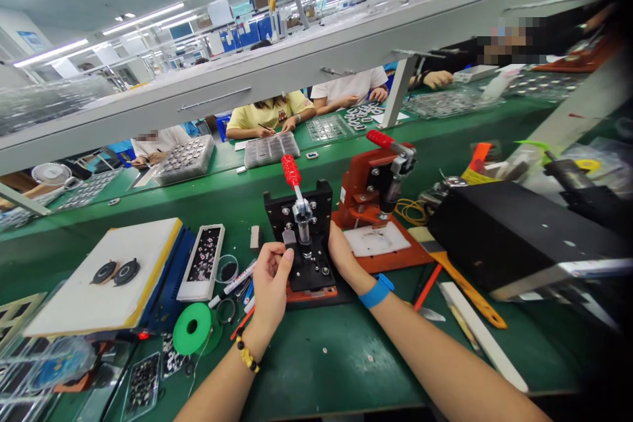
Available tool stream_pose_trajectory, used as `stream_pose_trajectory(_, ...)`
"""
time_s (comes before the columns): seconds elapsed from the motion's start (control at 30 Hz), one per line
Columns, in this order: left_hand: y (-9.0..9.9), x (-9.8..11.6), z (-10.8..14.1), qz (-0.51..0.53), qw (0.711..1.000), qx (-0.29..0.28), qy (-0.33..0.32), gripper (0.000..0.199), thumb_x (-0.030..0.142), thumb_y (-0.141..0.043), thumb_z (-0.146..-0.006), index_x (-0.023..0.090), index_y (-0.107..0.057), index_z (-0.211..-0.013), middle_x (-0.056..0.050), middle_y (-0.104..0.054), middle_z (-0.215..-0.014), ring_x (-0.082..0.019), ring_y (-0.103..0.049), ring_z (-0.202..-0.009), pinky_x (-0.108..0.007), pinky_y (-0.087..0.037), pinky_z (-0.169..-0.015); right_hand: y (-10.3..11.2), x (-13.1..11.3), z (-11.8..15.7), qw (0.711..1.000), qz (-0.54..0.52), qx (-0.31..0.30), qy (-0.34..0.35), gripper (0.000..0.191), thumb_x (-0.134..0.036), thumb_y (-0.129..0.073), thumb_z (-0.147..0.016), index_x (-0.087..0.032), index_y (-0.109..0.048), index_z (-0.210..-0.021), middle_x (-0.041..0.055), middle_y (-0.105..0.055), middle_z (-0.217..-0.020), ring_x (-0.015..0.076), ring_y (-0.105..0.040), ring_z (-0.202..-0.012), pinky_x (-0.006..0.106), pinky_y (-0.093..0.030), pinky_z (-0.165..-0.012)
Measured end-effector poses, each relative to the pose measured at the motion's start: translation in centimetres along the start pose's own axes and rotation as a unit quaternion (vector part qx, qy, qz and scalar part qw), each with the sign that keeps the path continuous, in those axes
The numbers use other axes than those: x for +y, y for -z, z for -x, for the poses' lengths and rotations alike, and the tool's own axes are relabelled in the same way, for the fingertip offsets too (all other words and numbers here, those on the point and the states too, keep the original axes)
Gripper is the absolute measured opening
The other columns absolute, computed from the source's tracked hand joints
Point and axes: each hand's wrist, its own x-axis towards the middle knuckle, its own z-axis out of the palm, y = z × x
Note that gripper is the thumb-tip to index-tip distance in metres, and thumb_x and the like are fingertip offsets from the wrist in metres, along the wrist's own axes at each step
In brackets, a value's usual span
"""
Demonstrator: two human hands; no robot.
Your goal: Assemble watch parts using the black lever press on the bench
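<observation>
Green worktop (321,392) nearest, small bits (370,358) loose on it. Left hand (271,280) at left edge of black clamp (316,262), thumb and fingers bent close together; cannot tell whether grip pinches anything. Right hand (345,257) beside clamp's right side, fingers hidden, cannot tell grip. Clamp upright between hands, red handle (291,171) raised. Risk: handle knocked down could nip left hand; uneven push could skew clamp into orange clamp (357,178) just beyond.
</observation>
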Motion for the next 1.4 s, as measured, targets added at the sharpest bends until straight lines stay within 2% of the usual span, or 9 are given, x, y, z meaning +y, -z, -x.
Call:
stream_pose_trajectory(0.2, 0.5, -0.5, -0.2, -0.031, 0.999, -0.014, -0.032, 0.044, 0.064, -0.073, -0.092, 0.020, -0.065, -0.095, 0.001, -0.055, -0.078, -0.014, -0.048, -0.072, -0.025, -0.040, -0.068, -0.1, 0.1, 0.0, 1.000, -0.003, 0.002, 0.000, 0.062, -0.078, -0.047, -0.087, -0.020, -0.067, -0.085, 0.0057, -0.073, -0.087, 0.0264, -0.063, -0.094, 0.041, -0.051, -0.096)
stream_pose_trajectory(0.33, 0.7, -0.1, -0.2, -0.015, 0.999, -0.030, -0.032, 0.046, 0.065, -0.073, -0.092, 0.020, -0.065, -0.093, 0.001, -0.054, -0.076, -0.014, -0.048, -0.069, -0.024, -0.040, -0.065, -0.2, 0.0, 0.0, 1.000, 0.000, 0.008, -0.002, 0.064, -0.080, -0.046, -0.084, -0.020, -0.066, -0.085, 0.0066, -0.073, -0.089, 0.0280, -0.064, -0.096, 0.045, -0.050, -0.099)
stream_pose_trajectory(0.63, 0.2, -0.3, -0.3, -0.007, 1.000, -0.006, -0.014, 0.053, 0.071, -0.074, -0.087, 0.019, -0.066, -0.097, 0.001, -0.056, -0.078, -0.013, -0.048, -0.068, -0.024, -0.040, -0.062, -0.2, 0.1, -0.1, 1.000, 0.001, 0.006, -0.004, 0.060, -0.078, -0.047, -0.083, -0.021, -0.064, -0.081, 0.0044, -0.072, -0.084, 0.0262, -0.063, -0.090, 0.043, -0.049, -0.095)
stream_pose_trajectory(0.87, -0.2, 0.1, 0.2, 0.013, 1.000, 0.010, -0.006, 0.054, 0.072, -0.075, -0.085, 0.020, -0.066, -0.096, 0.000, -0.057, -0.078, -0.014, -0.049, -0.068, -0.024, -0.040, -0.062, -0.1, 0.1, -0.2, 1.000, -0.001, 0.008, -0.009, 0.058, -0.077, -0.049, -0.081, -0.022, -0.064, -0.084, 0.0059, -0.074, -0.092, 0.0282, -0.064, -0.099, 0.045, -0.049, -0.101)
stream_pose_trajectory(1.17, -0.4, -0.2, 0.1, 0.000, 1.000, 0.014, 0.005, 0.057, 0.074, -0.075, -0.083, 0.019, -0.068, -0.097, 0.000, -0.055, -0.075, -0.015, -0.048, -0.069, -0.025, -0.042, -0.065, 0.0, -0.4, 0.1, 1.000, 0.001, 0.003, -0.010, 0.058, -0.077, -0.050, -0.082, -0.021, -0.066, -0.084, 0.0059, -0.075, -0.091, 0.0290, -0.065, -0.097, 0.044, -0.050, -0.099)
stream_pose_trajectory(1.4, 0.1, -0.6, -0.2, 0.002, 1.000, -0.024, 0.007, 0.049, 0.065, -0.074, -0.090, 0.020, -0.069, -0.109, -0.002, -0.062, -0.086, -0.016, -0.053, -0.076, -0.025, -0.043, -0.070, -0.1, -0.8, 0.1, 1.000, -0.001, 0.002, -0.006, 0.057, -0.077, -0.051, -0.081, -0.022, -0.066, -0.082, 0.0057, -0.075, -0.091, 0.0288, -0.065, -0.097, 0.045, -0.050, -0.098)
